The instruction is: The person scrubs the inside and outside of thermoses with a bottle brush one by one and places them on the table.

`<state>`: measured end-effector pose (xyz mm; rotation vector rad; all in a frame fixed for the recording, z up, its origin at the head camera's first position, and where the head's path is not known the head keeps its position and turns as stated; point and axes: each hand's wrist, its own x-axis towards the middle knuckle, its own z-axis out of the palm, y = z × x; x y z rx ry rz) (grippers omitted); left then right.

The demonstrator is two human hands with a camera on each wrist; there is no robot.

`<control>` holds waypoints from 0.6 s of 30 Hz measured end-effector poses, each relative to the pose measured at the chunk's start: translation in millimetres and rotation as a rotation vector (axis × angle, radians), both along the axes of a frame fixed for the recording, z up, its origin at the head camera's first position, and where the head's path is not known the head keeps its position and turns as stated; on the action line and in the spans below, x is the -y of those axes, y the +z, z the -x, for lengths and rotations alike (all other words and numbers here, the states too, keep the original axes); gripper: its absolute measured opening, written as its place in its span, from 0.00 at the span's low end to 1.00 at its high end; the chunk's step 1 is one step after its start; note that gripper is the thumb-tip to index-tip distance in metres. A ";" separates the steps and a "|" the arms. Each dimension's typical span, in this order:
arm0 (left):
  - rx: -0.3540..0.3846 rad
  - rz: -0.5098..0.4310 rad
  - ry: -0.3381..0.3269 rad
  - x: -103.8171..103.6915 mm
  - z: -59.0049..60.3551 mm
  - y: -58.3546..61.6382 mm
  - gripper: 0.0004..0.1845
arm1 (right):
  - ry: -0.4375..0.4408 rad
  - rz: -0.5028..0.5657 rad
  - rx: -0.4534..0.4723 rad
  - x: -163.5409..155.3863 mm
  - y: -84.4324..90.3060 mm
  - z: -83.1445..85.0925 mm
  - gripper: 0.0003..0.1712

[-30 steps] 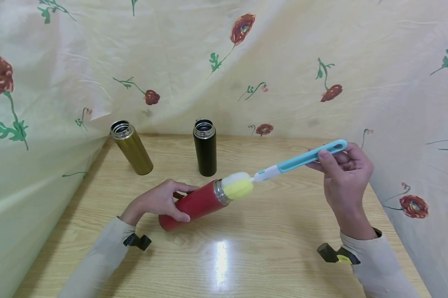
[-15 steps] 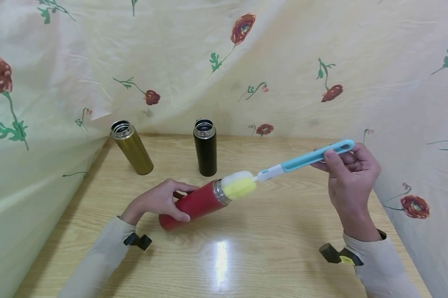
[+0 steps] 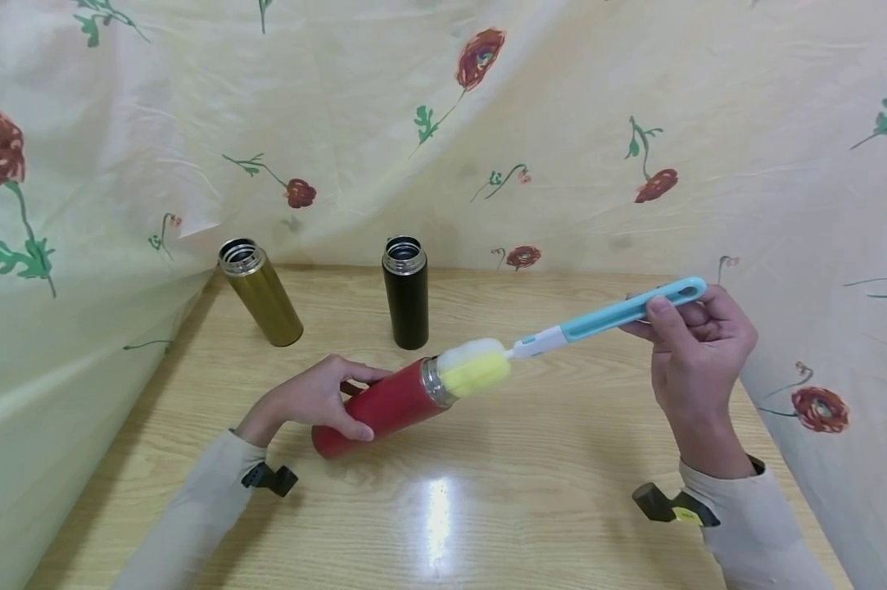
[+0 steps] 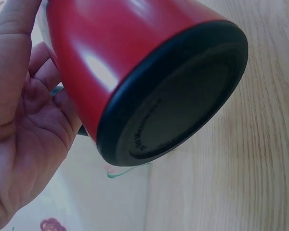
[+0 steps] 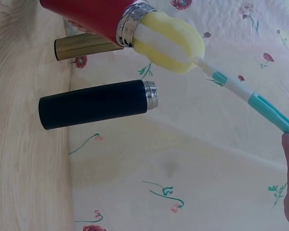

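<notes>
A gold flask (image 3: 260, 293) stands uncapped and leaning at the far left of a pale wooden tabletop (image 3: 487, 508), against a cream cloth backdrop (image 3: 561, 106) printed with red flowers. Nearer the camera, a person's left hand (image 3: 318, 397) grips a red flask (image 3: 384, 407), fingers (image 3: 343, 424) and thumb curled round its lower body; the flask is tilted, its black base (image 4: 176, 103) low near the tabletop and its steel-rimmed mouth raised toward the right. Behind it, a black flask (image 3: 405, 291) stands upright and open, well apart from the gold one. At the red flask's mouth sits the yellow-and-white sponge head (image 3: 472, 367) of a bottle brush (image 3: 598, 318), most of the sponge still outside the rim. The brush's white neck and turquoise handle slope up to the right, where the right hand (image 3: 697, 344) pinches the handle near its looped end, thumb on top and fingers curled beneath. Both wrists wear beige sleeves (image 3: 200, 516) with small black mounts.
</notes>
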<state>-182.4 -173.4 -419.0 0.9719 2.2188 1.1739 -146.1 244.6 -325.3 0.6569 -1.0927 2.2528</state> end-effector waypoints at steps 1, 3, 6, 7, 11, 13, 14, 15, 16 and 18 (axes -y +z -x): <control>0.001 0.001 0.001 0.5 -0.5 -0.1 0.40 | -0.001 0.005 0.000 0.0 -0.5 0.0 0.08; 0.003 0.003 0.005 1.9 -1.5 -0.3 0.40 | -0.001 0.008 0.001 -0.5 -1.7 0.5 0.08; 0.013 0.001 0.015 6.7 -2.7 -3.9 0.40 | -0.017 0.057 0.013 -4.6 -1.0 1.5 0.08; 0.016 0.004 0.023 9.1 -3.3 -5.7 0.40 | -0.038 0.072 0.018 -6.9 0.1 1.7 0.08; 0.042 0.021 0.071 19.7 -5.6 -14.3 0.41 | -0.111 0.123 0.029 -17.3 5.6 1.9 0.08; 0.067 0.027 0.103 22.6 -6.0 -17.3 0.41 | -0.136 0.110 0.043 -20.6 6.2 1.3 0.08; 0.081 0.024 0.116 23.1 -5.8 -18.4 0.41 | -0.137 0.108 0.050 -21.7 5.9 1.1 0.09; 0.088 0.019 0.126 22.8 -5.4 -19.3 0.41 | -0.142 0.108 0.060 -22.7 5.4 0.9 0.09; 0.095 0.013 0.135 22.0 -5.0 -19.9 0.41 | -0.149 0.111 0.070 -23.4 4.8 0.7 0.10; 0.110 -0.011 0.145 19.0 -4.4 -21.1 0.41 | -0.164 0.123 0.087 -25.2 3.9 0.9 0.12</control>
